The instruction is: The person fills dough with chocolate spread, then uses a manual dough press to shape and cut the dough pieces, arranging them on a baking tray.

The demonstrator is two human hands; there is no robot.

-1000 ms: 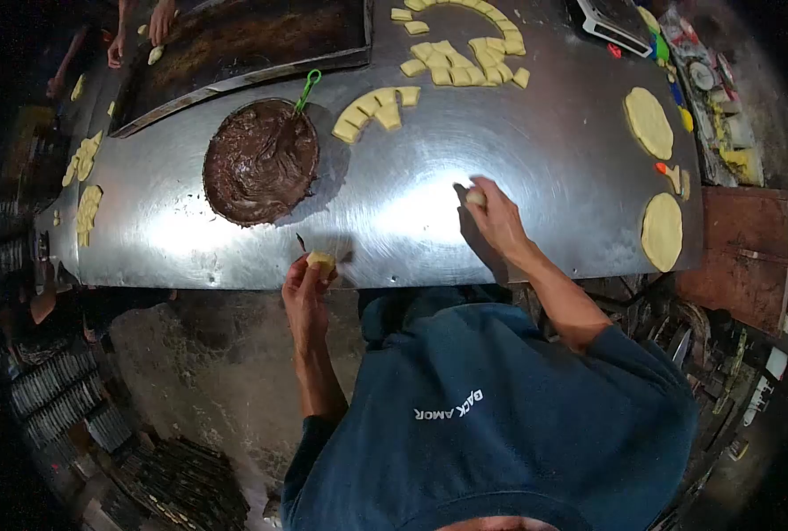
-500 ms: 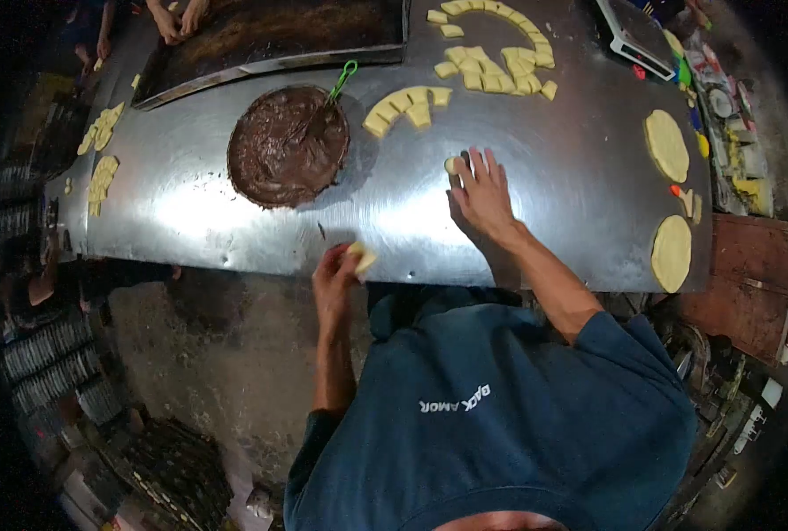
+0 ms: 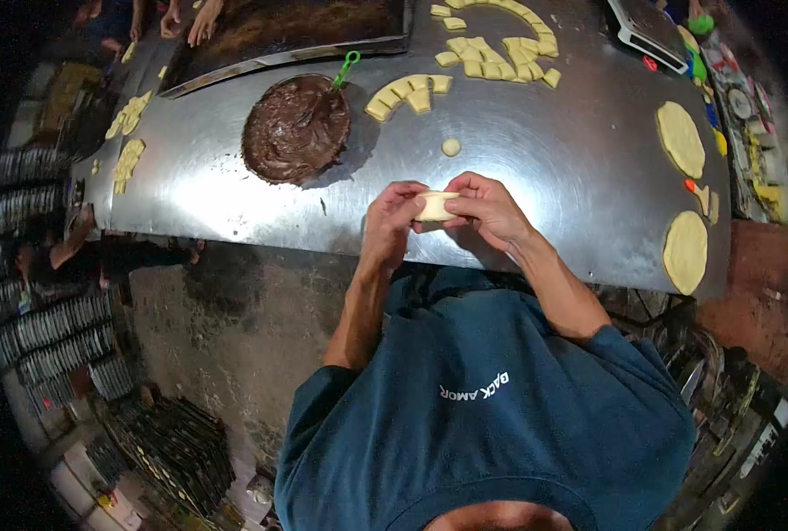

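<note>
Both hands meet at centre frame, the left hand (image 3: 392, 217) and right hand (image 3: 487, 208) pinching a pale dough piece (image 3: 434, 206) between closed fingertips over the steel table (image 3: 544, 150), small dough ball (image 3: 450, 147) just above, chocolate bowl (image 3: 295, 130) upper left.

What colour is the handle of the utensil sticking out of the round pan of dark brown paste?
The utensil handle is bright green, seen in the head view.

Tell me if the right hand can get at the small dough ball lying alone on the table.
Probably yes: the small dough ball lies on bare table just beyond the right hand, nothing between. But it and the left hand both grip a dough piece.
</note>
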